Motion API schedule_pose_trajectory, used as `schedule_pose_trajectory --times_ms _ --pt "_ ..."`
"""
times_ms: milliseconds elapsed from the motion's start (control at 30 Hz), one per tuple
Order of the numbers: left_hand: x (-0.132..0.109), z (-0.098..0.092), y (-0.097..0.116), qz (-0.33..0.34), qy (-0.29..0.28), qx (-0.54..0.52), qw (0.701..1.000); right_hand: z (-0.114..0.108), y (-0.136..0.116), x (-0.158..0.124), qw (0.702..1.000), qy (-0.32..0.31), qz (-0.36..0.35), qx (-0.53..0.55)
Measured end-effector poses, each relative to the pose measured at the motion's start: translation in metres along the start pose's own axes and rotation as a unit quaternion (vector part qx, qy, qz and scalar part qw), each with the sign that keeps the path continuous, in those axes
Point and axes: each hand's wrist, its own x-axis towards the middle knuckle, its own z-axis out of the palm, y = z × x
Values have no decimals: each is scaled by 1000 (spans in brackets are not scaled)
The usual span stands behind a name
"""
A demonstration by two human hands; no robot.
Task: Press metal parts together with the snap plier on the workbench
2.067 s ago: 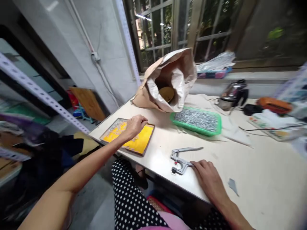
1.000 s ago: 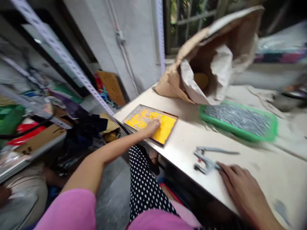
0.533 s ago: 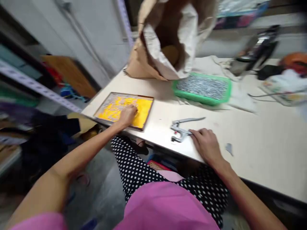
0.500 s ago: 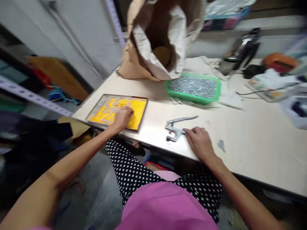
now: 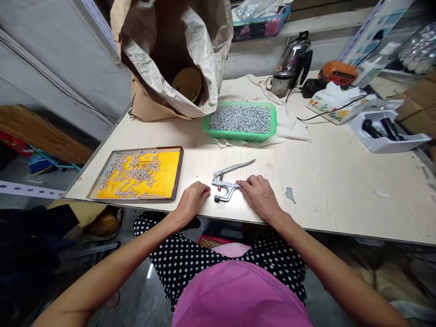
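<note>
Snap-fastener pliers [image 5: 229, 187] lie on the table with their handles spread and their jaws facing left. My right hand [image 5: 260, 196] is closed on the end of the lower handle. Just left of the jaws, my left hand [image 5: 193, 200] rests at the table edge with its fingers pinched together; what they hold, if anything, is hidden. A shallow tray [image 5: 179, 175] with a yellow lining stands further left, small silver metal pieces [image 5: 139, 171] scattered over it. Behind the pliers is a green basket [image 5: 240, 135] full of similar silver pieces.
A large paper sack [image 5: 150, 102] stands open at the back left. At the back right are a metal kettle [image 5: 296, 56], a metal cup [image 5: 282, 84], an orange object [image 5: 338, 72], a tissue pack [image 5: 335, 104] and a white container [image 5: 388, 143]. A grey scrap [image 5: 289, 194] lies right of my right hand.
My left hand has left the yellow-lined tray and come right, beside the pliers' jaws. My right hand still grips the lower handle. The camera view has turned rightward.
</note>
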Motion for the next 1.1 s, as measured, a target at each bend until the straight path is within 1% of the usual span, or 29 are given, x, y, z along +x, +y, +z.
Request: schedule_pose_trajectory --times_ms 133,333,400,467,500,533,567,633,700,767,867,1100 --pt "-7 0 -2 -1 11 38 999 1 -1 -1 1000 21 -3 -10" --pt "-12 2 0 20 -14 111 994 5 0 -1 999 47 -16 -12" --pt "-11 0 2 26 -12 104 994 5 -1 -1 999 43 -11 -13" --pt "-8 -3 6 7 7 34 999 5 -1 -1 999 35 -2 -15" --pt "-5 -4 9 -22 11 -27 999 5 -1 0 999 30 0 -15" --pt "-1 -4 12 -62 8 -101 993 5 -2 0 1000 27 1 -16" --pt "3 -5 16 -109 -1 -179 978 4 -2 0 1000 24 1 -18" --pt "11 -5 24 -188 -27 -311 931 4 -2 0 999 22 0 -26" --pt "17 -4 31 -225 -43 -386 894 3 -2 1 999 23 -1 -35" --pt "19 -2 35 -242 -50 -411 877 3 -2 1 999 24 1 -41" --pt "20 -1 37 -260 -54 -420 868 3 -2 2 999 26 0 -44" --pt "20 -3 37 -292 -58 -390 871 4 -2 2 999 28 4 -32"
